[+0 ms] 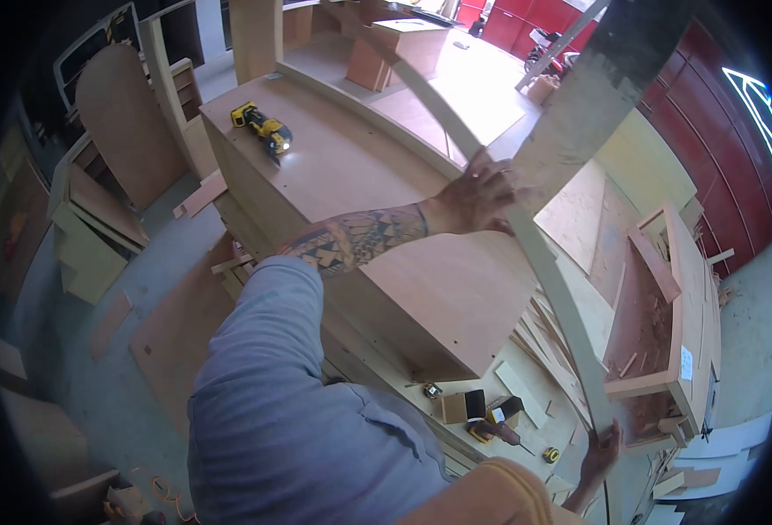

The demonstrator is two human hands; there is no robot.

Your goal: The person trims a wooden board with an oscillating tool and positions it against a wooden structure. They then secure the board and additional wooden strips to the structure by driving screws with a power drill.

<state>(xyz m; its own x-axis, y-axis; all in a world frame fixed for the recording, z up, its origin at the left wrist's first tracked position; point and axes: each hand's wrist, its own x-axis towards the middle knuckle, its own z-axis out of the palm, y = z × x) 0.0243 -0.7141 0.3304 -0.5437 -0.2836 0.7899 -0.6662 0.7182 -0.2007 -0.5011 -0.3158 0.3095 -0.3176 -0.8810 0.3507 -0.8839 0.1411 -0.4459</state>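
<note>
A long, narrow wooden strip (561,302) runs slantwise from the upper middle of the view down to the lower right. My left hand (480,197) reaches across a large plywood cabinet (421,306) and has its fingers closed around the strip. Lower down, my right hand (603,451) grips the same strip near its bottom end in view. A yellow and black cordless power tool (263,129), its light on, lies on top of the cabinet, left of my left hand. Behind that hand rises a broad, whitish post (591,105).
Below the cabinet edge lie a drill (495,430), a yellow tape measure (551,455) and small open boxes. An open wooden frame (676,350) stands at the right, near loose strips (548,341). Plywood parts (110,114) stand at the left.
</note>
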